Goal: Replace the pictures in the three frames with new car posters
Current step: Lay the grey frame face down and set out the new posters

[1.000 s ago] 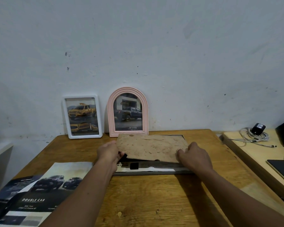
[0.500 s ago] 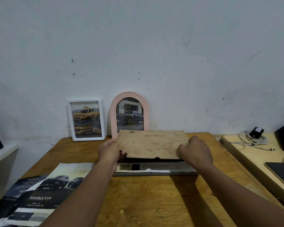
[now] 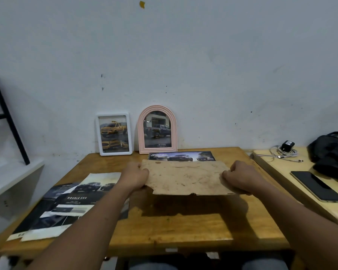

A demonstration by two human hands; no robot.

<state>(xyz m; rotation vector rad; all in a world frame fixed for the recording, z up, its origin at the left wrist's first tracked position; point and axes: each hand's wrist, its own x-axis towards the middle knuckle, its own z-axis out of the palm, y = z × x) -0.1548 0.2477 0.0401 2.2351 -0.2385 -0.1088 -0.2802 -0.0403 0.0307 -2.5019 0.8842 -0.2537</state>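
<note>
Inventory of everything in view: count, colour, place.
backing board: 1, brown, held above table
white frame: 1, white, against wall
arched frame: 1, pink, right of it
flat poster: 1, dark, behind board
loose posters: several, dark, table's left
table: 1, brown, centre
side table: 1, pale, right
phone: 1, black, side table
charger: 1, black, side table
bag: 1, black, far right
left hand: 1, grips board's left edge
right hand: 1, grips board's right edge

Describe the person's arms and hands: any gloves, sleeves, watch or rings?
Both forearms are bare, with no sleeve in view. The left hand and right hand wear no gloves; no watch, bracelet or ring shows.
</note>
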